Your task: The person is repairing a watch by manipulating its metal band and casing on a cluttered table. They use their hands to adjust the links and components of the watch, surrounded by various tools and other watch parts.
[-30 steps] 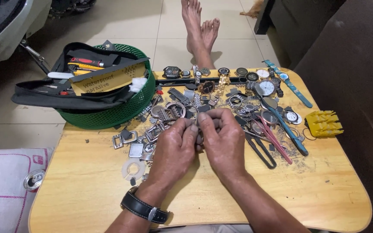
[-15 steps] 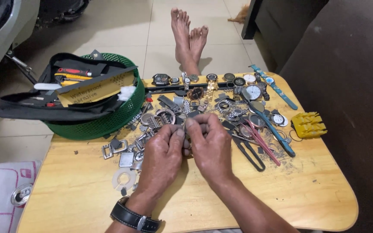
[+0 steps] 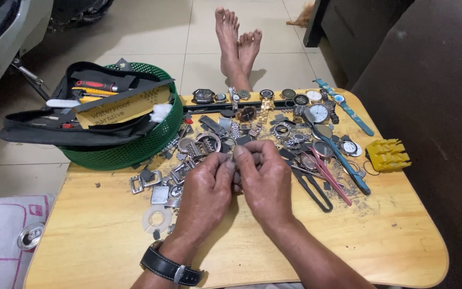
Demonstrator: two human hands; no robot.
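Two hands meet mid-tabletop: your left hand [image 3: 205,184] and right hand [image 3: 263,179] pinch one small metal watch part [image 3: 235,160] between fingertips, apparently working it loose. Next calls for a steady, fine grip. Far left corner: green basket [image 3: 129,147] holding a tan rectangular sandpaper sheet [image 3: 121,104]. Right edge: yellow block [image 3: 387,155].

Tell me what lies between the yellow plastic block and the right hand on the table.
In the head view, between the yellow plastic block and the right hand lie blue-handled pliers, pink tweezers, black-handled pliers and loose watch parts.
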